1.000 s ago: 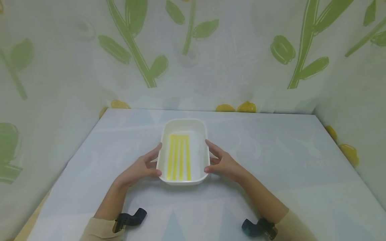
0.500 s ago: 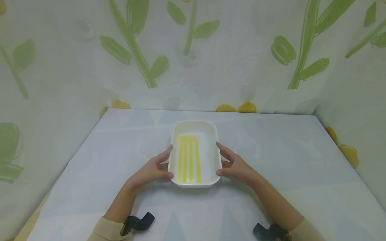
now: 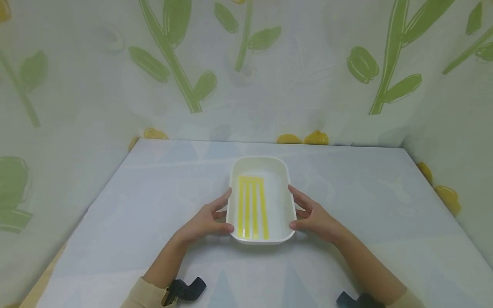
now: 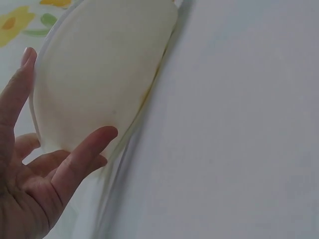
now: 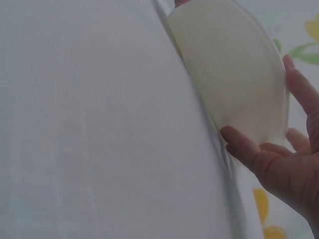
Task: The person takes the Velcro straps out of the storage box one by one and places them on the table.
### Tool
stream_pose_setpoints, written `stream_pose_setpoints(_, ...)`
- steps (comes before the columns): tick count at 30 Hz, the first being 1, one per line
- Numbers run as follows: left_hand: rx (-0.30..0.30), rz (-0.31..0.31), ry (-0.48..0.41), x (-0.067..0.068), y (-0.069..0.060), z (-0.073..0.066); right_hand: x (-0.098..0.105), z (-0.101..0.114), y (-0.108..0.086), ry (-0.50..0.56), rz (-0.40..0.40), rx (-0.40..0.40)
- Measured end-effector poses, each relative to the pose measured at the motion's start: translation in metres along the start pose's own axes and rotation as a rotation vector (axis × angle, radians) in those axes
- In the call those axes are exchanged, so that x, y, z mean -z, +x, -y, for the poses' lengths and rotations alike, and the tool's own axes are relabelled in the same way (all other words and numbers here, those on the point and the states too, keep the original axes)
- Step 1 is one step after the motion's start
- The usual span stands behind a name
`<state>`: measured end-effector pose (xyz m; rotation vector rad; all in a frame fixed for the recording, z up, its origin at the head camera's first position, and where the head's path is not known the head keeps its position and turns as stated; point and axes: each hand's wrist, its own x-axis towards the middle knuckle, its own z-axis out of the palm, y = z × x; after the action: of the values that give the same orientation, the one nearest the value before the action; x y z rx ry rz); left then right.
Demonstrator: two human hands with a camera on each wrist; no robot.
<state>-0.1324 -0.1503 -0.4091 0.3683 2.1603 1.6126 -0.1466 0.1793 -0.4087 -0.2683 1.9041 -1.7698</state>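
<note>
A white rectangular dish (image 3: 279, 205) with rounded corners and raised walls is held over the middle of the table. Yellow stripes, joined at their far end, mark the left part of its floor. My left hand (image 3: 206, 219) grips the left side, thumb near the front corner and fingers spread along the wall. On the opposite side my right hand (image 3: 316, 218) holds it in a mirrored way. Both wrist views show the pale outside of the dish (image 4: 104, 74) close to the thumbs. Whether its base touches the table cannot be told.
The dish is over a white table (image 3: 154, 196) with faint blue triangles. Behind and on both sides stand pale wall coverings (image 3: 292, 85) printed with green stems and yellow flowers. A dark wrist mount (image 3: 188, 288) sits at the left sleeve.
Both hands have carried the dish to the right and slightly toward the person. The grip on both sides looks the same throughout.
</note>
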Motion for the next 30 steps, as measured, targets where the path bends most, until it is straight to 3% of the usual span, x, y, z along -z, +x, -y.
stream_pose_setpoints(7,-0.012,0.015,0.0,-0.007,0.001,-0.004,0.006,-0.001,-0.011,-0.011,0.007,0.005)
stream_pose_setpoints(15,-0.051,0.015,-0.062,-0.019,0.005,-0.004,0.015,0.0,-0.024,-0.104,-0.009,-0.005)
stream_pose_setpoints(23,-0.037,-0.008,-0.123,-0.029,0.007,-0.002,0.021,0.0,-0.032,-0.14,0.004,0.031)
stream_pose_setpoints(30,-0.046,0.017,-0.17,-0.03,0.006,-0.006,0.025,0.001,-0.033,-0.144,-0.001,0.035)
